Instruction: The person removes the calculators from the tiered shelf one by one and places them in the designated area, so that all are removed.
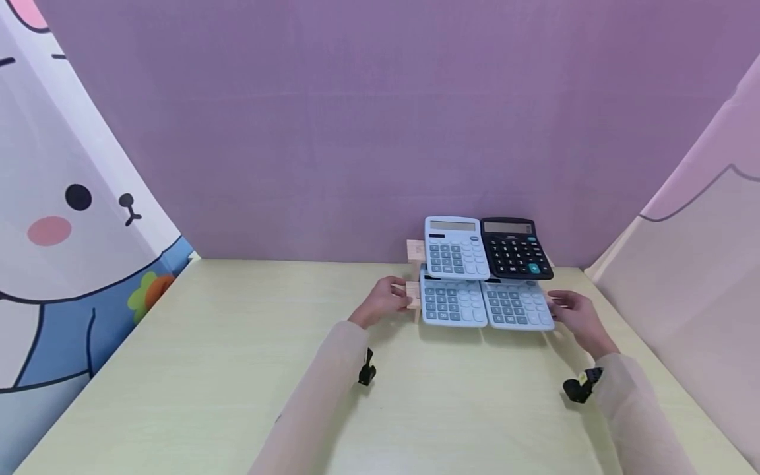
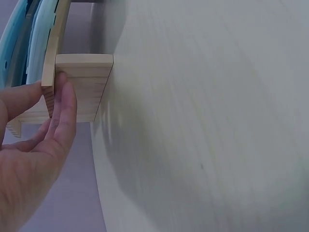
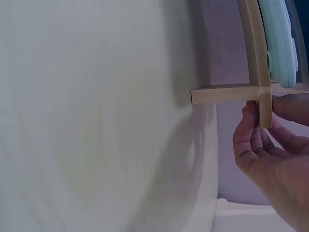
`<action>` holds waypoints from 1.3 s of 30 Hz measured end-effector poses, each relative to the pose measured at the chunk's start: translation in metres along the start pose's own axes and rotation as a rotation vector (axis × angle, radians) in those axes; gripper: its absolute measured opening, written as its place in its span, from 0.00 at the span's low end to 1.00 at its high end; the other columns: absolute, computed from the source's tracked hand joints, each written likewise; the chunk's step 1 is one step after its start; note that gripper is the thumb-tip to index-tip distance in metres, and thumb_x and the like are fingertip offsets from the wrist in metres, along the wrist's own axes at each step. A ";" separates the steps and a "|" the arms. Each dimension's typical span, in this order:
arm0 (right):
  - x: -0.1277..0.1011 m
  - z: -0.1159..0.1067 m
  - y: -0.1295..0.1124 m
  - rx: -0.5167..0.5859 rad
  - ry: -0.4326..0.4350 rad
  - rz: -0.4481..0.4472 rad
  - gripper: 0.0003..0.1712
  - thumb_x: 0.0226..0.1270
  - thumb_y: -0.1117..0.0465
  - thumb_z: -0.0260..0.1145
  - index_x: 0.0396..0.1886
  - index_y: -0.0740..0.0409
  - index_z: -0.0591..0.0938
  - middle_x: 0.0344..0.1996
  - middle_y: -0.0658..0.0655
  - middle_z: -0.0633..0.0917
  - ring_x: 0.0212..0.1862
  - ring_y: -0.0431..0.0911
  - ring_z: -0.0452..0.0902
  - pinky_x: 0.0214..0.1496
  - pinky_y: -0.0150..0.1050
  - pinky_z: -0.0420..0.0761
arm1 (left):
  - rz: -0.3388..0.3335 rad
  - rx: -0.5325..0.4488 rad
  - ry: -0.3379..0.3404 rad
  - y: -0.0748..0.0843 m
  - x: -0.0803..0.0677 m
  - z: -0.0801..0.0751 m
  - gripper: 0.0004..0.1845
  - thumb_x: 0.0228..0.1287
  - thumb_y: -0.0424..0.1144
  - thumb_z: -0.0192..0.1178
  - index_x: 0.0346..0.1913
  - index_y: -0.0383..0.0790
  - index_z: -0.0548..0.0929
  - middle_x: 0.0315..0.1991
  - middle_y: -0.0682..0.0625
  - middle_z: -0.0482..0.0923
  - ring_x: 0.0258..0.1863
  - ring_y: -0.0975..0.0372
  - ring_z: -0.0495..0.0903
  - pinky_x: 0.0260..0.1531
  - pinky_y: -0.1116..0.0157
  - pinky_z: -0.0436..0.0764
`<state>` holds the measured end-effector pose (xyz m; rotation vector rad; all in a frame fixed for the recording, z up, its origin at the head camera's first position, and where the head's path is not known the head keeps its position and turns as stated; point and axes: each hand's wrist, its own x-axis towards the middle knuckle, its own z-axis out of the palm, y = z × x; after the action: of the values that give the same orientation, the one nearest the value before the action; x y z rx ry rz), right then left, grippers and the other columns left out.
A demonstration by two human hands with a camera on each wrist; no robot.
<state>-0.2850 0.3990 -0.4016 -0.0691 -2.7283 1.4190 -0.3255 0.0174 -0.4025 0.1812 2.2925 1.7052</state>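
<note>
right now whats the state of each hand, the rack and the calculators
left hand: pinches the wooden rack's left end
right hand: holds the rack's right end
wooden rack: standing on the table, held at both ends
black calculator: propped on upper tier, display blank
three blue calculators: propped on the rack, face out

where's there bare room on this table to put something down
Bare: the broad stretch of table left of the left hand, the strip between the two sleeves, and the near edge. Crowded: the back right, where the wooden rack of calculators sits with the right hand at its other end.
</note>
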 end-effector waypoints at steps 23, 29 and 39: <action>-0.001 -0.002 0.003 0.086 0.004 -0.012 0.26 0.67 0.65 0.51 0.60 0.76 0.63 0.50 0.70 0.70 0.36 0.30 0.69 0.40 0.26 0.82 | -0.011 -0.006 0.014 0.006 -0.004 0.001 0.26 0.57 0.26 0.57 0.60 0.30 0.65 0.47 0.36 0.73 0.37 0.56 0.79 0.40 0.64 0.85; -0.001 -0.003 0.003 0.103 0.002 -0.010 0.26 0.66 0.65 0.51 0.60 0.76 0.63 0.51 0.70 0.70 0.36 0.31 0.69 0.41 0.27 0.83 | -0.023 0.009 0.009 0.009 -0.004 0.000 0.27 0.57 0.27 0.57 0.61 0.30 0.64 0.47 0.36 0.73 0.37 0.56 0.79 0.42 0.63 0.84; 0.002 -0.004 0.004 0.113 -0.009 0.018 0.25 0.66 0.66 0.51 0.60 0.75 0.63 0.50 0.68 0.70 0.39 0.37 0.70 0.44 0.30 0.83 | -0.023 0.027 0.022 0.008 -0.003 0.002 0.26 0.57 0.26 0.56 0.60 0.30 0.64 0.48 0.35 0.72 0.39 0.55 0.78 0.40 0.64 0.85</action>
<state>-0.2864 0.4047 -0.4027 -0.0819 -2.6553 1.5791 -0.3221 0.0208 -0.3948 0.1420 2.3255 1.6736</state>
